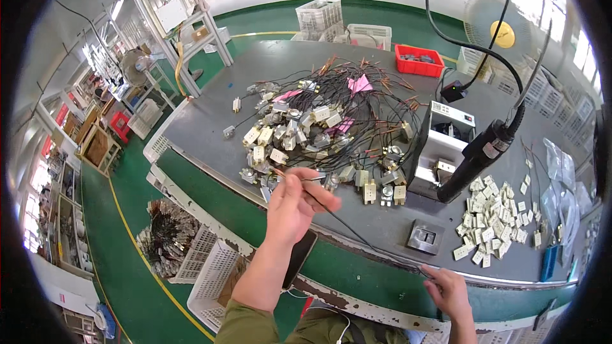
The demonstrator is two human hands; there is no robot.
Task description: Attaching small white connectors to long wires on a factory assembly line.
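A thin black cable stretches slantwise between my two hands in front of the bench edge. My left hand is closed on one part of it, thumb and fingers pinched together, with a reddish wire tip near the fingertips. Lower and to the right, my right hand is closed by the cable's other end; what sits inside those fingers is hidden. Just beyond my left hand lies a large pile of corded parts with white and metal blocks and copper-coloured wire tips.
A metal machine and a thick black hanging tool stand right of the pile. Before them sits a small metal fixture. White plastic pieces are heaped at right. A red bin stands at the back; a white crate sits below the bench.
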